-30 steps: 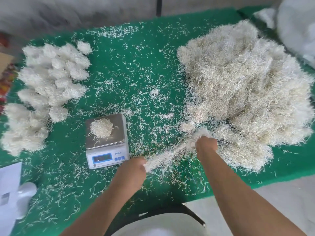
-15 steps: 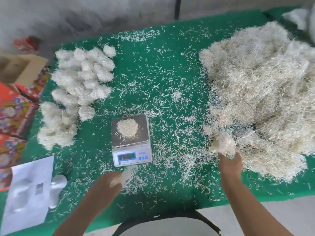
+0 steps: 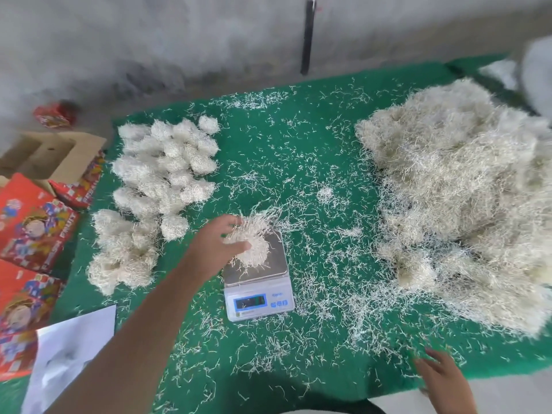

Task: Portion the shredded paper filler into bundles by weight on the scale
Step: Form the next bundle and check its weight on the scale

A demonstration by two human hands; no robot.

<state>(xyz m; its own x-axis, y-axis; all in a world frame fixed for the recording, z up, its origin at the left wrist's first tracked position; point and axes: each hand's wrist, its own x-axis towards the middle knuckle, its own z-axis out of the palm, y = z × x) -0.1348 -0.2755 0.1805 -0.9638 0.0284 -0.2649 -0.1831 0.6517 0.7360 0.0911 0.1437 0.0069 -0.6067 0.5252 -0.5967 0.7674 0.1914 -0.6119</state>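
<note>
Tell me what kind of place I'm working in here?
Probably an informal packing workshop: a digital scale on green matting, weighed paper bundles beside a bulk shredded heap, printed cartons alongside.

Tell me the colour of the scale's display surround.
Blue, around the display on the white scale; head view shows it.

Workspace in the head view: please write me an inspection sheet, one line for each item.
Surface: green mat, strewn with loose paper shreds.
Job's things: scale holds a paper clump; big pile of shredded paper at right; finished bundles at left.
Clutter: white sheet, red printed boxes, open cardboard box.
Grippers: left hand touches the clump on the scale; right hand flat at the mat's near edge, holding nothing.
Cables: nothing seen.
Surroundings: grey wall with a dark vertical strip.
</note>
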